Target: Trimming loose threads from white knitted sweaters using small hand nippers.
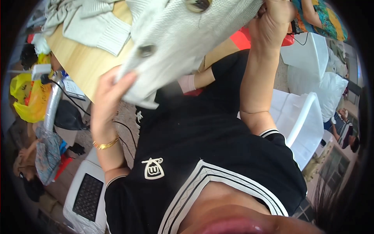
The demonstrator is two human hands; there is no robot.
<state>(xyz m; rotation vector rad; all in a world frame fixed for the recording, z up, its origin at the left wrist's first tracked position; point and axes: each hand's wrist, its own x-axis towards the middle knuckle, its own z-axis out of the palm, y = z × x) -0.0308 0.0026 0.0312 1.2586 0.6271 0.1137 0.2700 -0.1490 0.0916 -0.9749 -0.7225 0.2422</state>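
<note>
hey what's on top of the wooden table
Pale knitwear, including a sleeve with a ribbed cuff, lies on the wooden table; whatever is beneath the knitwear is covered.

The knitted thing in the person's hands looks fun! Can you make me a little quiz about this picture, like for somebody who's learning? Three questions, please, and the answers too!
1. True or false: the left hand and the right hand both touch the pale knitted garment.

2. Which hand has the gold bracelet around its wrist?
A. Right
B. Left
C. Neither

3. Fill the gap: the ribbed cuff lies on the pale wood-grain ____.

Key:
1. True
2. B
3. Table
</note>
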